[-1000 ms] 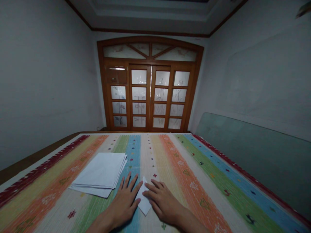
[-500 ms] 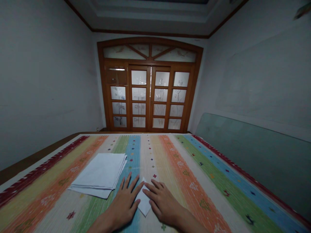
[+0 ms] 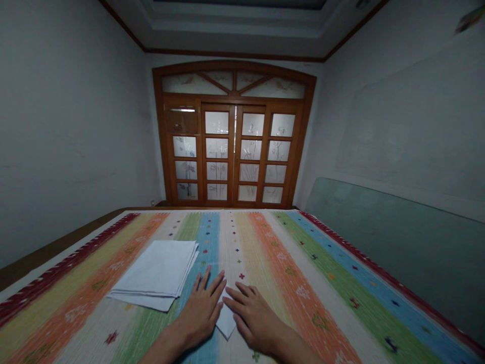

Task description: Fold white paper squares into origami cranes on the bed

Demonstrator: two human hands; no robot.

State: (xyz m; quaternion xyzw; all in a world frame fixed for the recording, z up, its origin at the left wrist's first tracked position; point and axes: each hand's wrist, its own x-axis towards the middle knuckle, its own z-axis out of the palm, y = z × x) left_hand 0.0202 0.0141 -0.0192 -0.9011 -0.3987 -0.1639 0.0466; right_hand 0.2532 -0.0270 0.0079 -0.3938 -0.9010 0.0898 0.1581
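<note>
Head view: fingers (image 3: 235,294) on seemingly plain paper (image 3: 226,327).

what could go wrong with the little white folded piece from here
The small folded piece might slip or skew if the left hand and right hand press unevenly. Their fingers cover part of it, so a crooked edge could go unnoticed. The left hand is also near the white stack and might nudge it.

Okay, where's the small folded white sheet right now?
The folded white sheet is at the bottom centre of the head view, on the striped cloth between the left hand and the right hand, with the white stack off to its left.
</note>
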